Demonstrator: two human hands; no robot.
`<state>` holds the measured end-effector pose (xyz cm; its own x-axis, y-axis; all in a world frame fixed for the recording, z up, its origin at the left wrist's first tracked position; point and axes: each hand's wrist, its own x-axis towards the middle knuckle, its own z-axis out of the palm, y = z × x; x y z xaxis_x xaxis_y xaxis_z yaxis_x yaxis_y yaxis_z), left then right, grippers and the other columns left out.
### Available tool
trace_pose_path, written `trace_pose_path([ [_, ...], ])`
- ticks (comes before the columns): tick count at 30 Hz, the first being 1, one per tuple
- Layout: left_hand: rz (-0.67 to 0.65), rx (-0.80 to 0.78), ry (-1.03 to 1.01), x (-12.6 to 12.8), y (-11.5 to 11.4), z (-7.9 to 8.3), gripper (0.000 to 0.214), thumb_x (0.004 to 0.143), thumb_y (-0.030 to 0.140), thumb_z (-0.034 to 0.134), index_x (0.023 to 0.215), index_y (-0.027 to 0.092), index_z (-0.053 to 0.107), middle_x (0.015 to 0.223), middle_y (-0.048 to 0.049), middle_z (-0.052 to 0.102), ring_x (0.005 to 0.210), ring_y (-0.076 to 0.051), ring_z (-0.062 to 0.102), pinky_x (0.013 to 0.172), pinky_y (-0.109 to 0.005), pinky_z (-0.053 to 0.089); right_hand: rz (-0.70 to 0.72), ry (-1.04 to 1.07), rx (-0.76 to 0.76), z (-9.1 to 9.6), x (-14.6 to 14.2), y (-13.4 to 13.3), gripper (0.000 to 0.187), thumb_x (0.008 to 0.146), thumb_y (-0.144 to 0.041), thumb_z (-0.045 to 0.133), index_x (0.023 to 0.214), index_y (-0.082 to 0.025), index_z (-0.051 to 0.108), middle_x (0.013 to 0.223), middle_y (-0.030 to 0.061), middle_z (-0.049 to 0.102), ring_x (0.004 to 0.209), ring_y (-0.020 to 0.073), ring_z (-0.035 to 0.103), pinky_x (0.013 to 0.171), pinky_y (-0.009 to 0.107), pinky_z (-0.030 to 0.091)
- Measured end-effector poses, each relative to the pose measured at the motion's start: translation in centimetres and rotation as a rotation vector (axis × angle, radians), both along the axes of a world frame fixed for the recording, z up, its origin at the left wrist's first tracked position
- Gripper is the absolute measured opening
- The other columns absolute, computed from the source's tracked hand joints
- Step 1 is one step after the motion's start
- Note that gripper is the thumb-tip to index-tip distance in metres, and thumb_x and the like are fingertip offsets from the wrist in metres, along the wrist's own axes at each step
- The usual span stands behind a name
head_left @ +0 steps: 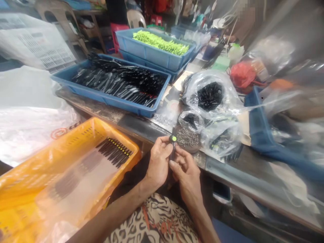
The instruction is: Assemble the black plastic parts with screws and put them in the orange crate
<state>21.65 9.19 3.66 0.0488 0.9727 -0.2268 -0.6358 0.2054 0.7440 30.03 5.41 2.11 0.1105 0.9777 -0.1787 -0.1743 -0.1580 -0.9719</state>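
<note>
Green-tipped black piece (173, 143) pinched between left hand (159, 163) and right hand (186, 177); dish of pins (187, 138) just ahead (orange basket (76, 158) at left).

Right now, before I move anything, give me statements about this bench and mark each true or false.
The left hand pinches a small dark piece with a yellow-green tip: true.
The right hand lies flat on the bench: false, it is raised, its fingers at that piece.
The dish beside the hands holds small metal pins: true.
The yellow basket holds green pieces: false, it holds rows of black pieces with yellow tips; the green pieces lie in a farther blue tray.
The nearer blue tray holds long black pieces: true.
</note>
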Motion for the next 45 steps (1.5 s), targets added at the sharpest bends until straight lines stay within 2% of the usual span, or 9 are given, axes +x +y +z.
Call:
trace_pose_path([
  [6,-0.096,0.121,0.372,-0.4,-1.5,0.0,0.012,0.077,0.015,0.054,0.089,0.016,0.053,0.083,-0.0013,0.061,0.076,-0.011,0.057,0.074,-0.023,0.044,-0.087,-0.074,0.104,-0.6,0.9,-0.9,0.041,0.075,-0.029,0.067,0.111,-0.018,0.052,0.069,-0.0038,0.052,0.058,0.0110,0.049,0.052,0.023,0.040],
  [10,-0.217,0.173,0.518,-0.7,-2.2,0.2,0.006,0.078,0.016,0.051,0.084,0.016,0.050,0.080,-0.0022,0.060,0.074,-0.013,0.057,0.068,-0.024,0.044,-0.027,-0.076,0.142,-0.7,1.7,-1.5,0.041,0.077,-0.029,0.064,0.114,-0.017,0.049,0.072,-0.0018,0.055,0.063,0.0133,0.053,0.056,0.025,0.043],
  [14,-0.213,0.244,0.648,-0.6,-2.6,0.6,0.005,0.079,0.015,0.049,0.084,0.016,0.049,0.078,-0.0013,0.057,0.075,-0.014,0.056,0.073,-0.026,0.044,-0.025,-0.038,0.152,-0.6,2.0,-2.2,0.040,0.078,-0.028,0.065,0.113,-0.019,0.050,0.073,-0.0033,0.051,0.063,0.0119,0.051,0.057,0.023,0.041],
  [25,-0.296,0.262,0.719,-0.9,-3.6,0.9,0.008,0.078,0.014,0.047,0.086,0.014,0.050,0.076,0.0003,0.056,0.069,-0.011,0.052,0.065,-0.023,0.042,-0.079,0.060,0.116,-1.1,3.6,-3.8,0.038,0.076,-0.027,0.068,0.109,-0.021,0.050,0.074,-0.0035,0.053,0.062,0.0112,0.052,0.057,0.022,0.041],
  [29,-0.426,0.222,0.606,-2.1,-3.3,1.2,0.011,0.076,0.016,0.055,0.087,0.012,0.054,0.071,0.0011,0.056,0.062,-0.008,0.048,0.059,-0.020,0.038,-0.024,0.125,0.100,-1.2,4.4,-4.1,0.037,0.076,-0.027,0.069,0.108,-0.022,0.051,0.074,-0.0031,0.054,0.063,0.0115,0.053,0.059,0.022,0.041],
  [32,-0.619,0.117,0.308,-2.8,-2.5,1.1,0.026,0.072,0.024,0.066,0.094,0.012,0.058,0.069,0.0013,0.054,0.055,-0.006,0.042,0.048,-0.018,0.029,0.053,0.254,0.127,-1.0,4.7,-3.9,0.034,0.076,-0.027,0.070,0.104,-0.022,0.052,0.071,-0.0032,0.055,0.059,0.0106,0.051,0.056,0.021,0.040],
  [36,-0.819,0.024,-0.022,-3.3,-1.6,0.6,0.044,0.066,0.031,0.075,0.105,0.015,0.063,0.080,-0.0035,0.056,0.059,-0.006,0.043,0.046,-0.018,0.024,0.133,0.427,0.094,-0.7,4.3,-3.6,0.033,0.070,-0.026,0.074,0.097,-0.020,0.055,0.071,-0.0019,0.057,0.060,0.0114,0.052,0.056,0.021,0.040],
  [39,-0.813,0.021,-0.069,-3.7,-1.2,-0.1,0.043,0.065,0.031,0.075,0.104,0.014,0.065,0.074,-0.0022,0.055,0.056,-0.005,0.042,0.046,-0.018,0.025,0.106,0.467,0.038,-0.7,3.5,-3.4,0.034,0.068,-0.025,0.075,0.096,-0.019,0.056,0.070,-0.0018,0.056,0.060,0.0103,0.051,0.056,0.019,0.040],
  [45,-0.703,-0.008,0.026,-5.4,-0.5,-2.2,0.040,0.063,0.028,0.077,0.098,0.012,0.068,0.073,-0.0017,0.056,0.059,-0.006,0.045,0.053,-0.018,0.030,0.105,0.391,-0.074,-1.4,1.3,-2.5,0.036,0.067,-0.028,0.077,0.096,-0.021,0.056,0.068,-0.0030,0.052,0.052,0.0073,0.042,0.046,0.017,0.033],
])
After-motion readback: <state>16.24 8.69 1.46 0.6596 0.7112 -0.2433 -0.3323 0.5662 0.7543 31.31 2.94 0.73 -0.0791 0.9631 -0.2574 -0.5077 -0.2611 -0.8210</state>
